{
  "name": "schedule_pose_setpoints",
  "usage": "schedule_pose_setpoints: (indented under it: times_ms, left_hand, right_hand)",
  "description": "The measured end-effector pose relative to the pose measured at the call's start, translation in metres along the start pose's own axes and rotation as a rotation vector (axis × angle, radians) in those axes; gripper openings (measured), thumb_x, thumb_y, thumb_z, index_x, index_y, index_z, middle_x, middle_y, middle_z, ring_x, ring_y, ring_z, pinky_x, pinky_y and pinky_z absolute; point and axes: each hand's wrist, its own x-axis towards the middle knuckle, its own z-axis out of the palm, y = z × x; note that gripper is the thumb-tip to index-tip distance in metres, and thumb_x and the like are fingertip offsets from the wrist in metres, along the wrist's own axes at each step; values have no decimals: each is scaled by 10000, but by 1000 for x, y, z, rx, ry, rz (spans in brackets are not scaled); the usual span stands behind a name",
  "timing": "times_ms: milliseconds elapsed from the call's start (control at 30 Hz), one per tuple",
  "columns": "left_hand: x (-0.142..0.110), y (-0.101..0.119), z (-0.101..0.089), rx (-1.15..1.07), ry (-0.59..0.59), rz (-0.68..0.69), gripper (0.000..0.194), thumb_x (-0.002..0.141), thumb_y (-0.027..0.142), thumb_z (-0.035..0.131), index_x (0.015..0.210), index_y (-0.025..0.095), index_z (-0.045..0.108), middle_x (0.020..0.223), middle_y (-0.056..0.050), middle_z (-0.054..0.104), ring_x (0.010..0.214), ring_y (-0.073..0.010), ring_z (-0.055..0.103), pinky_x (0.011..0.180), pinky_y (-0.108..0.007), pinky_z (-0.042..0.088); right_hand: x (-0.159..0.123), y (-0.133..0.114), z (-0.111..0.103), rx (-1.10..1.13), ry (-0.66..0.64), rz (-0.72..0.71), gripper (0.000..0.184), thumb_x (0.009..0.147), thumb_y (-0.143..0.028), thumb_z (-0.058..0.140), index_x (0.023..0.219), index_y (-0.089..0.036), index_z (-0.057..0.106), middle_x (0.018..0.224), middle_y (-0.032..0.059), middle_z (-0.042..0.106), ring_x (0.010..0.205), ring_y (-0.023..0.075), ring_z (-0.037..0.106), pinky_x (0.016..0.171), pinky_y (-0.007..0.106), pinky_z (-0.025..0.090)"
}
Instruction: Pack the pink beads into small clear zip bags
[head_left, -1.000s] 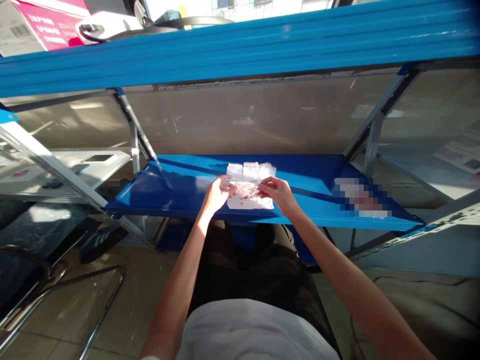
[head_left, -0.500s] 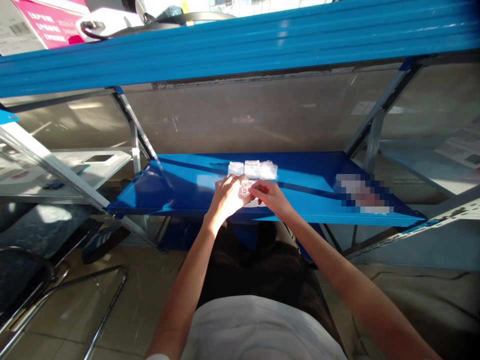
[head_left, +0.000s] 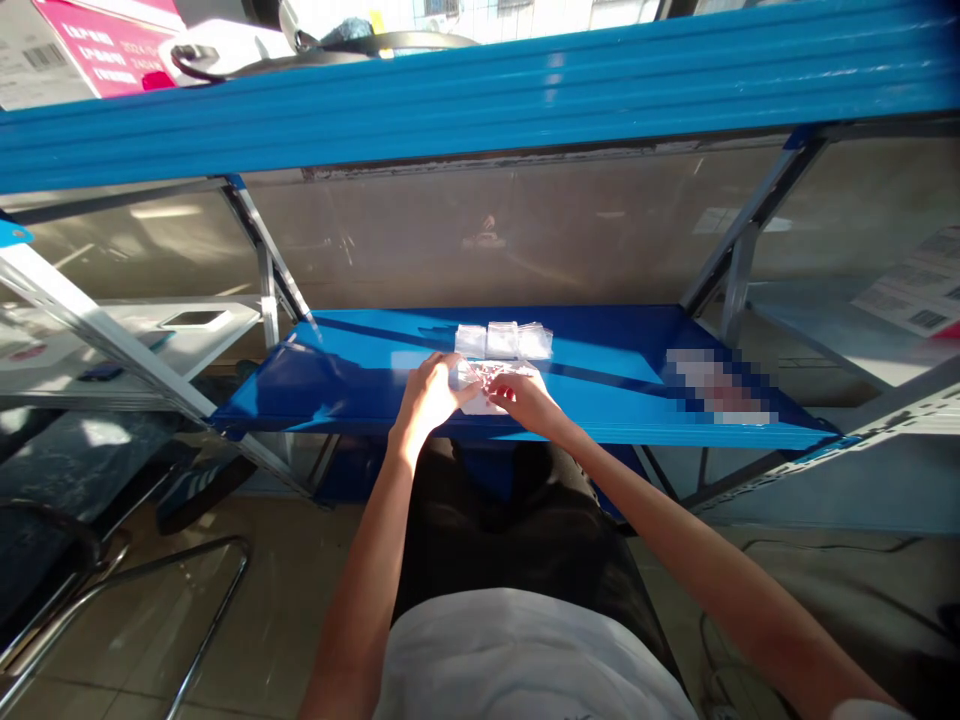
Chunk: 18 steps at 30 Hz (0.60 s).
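Observation:
On the lower blue shelf (head_left: 360,375) lies a clear plastic bag (head_left: 487,385) with small red specks inside. My left hand (head_left: 429,393) pinches its left edge with curled fingers. Close beside it, my right hand (head_left: 525,398) grips the bag's right part, fingers bent. Just behind the bag, a row of small clear packets (head_left: 504,340) rests flat on the shelf.
A blue upper shelf (head_left: 480,95) runs overhead, carrying a pink-labelled box (head_left: 90,45) and a white device. A pixelated patch (head_left: 716,385) lies on the lower shelf at the right. Metal chair legs (head_left: 127,590) stand on the floor at lower left.
Both hands came together over the bag, lifted and bunched it, then settled low on the shelf with the bag between them.

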Motion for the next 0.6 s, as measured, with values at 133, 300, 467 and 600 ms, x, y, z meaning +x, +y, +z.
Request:
schedule_pose_setpoints:
  times_ms: [133,300,467,600]
  left_hand:
    - [0,-2,-4,-51,-50,-41,348,875,379,818,1185,231,758,1146,-98,750,1046,-269,717,942,-379,586]
    - [0,-7,-5,-118,-137,-99,391,864,387,813,1221,235,761,1192,-87,774,1100,-276,715,981,-381,576]
    - [-1,-8,-12,-314,-257,-159,539,833,473,825,1301,220,738,1193,-86,799,1079,-277,744,932,-362,593]
    - [-1,-3,-14,-379,-314,-143,509,807,520,837,1201,206,759,1123,-75,804,1064,-274,748,902,-344,592]
  right_hand:
    - [5,5,17,-117,-17,10,50,874,-146,687,877,-186,719,909,72,749,878,228,665,859,356,505]
    - [7,3,18,-167,-35,-23,104,888,-123,657,826,-172,726,874,85,747,850,225,662,802,329,487]
    - [9,-2,-4,-31,43,20,154,935,-279,654,842,-199,747,859,67,761,771,212,644,722,324,485]
    - [15,-9,-20,125,54,33,204,942,-380,659,857,-214,743,816,45,752,749,202,643,682,313,485]
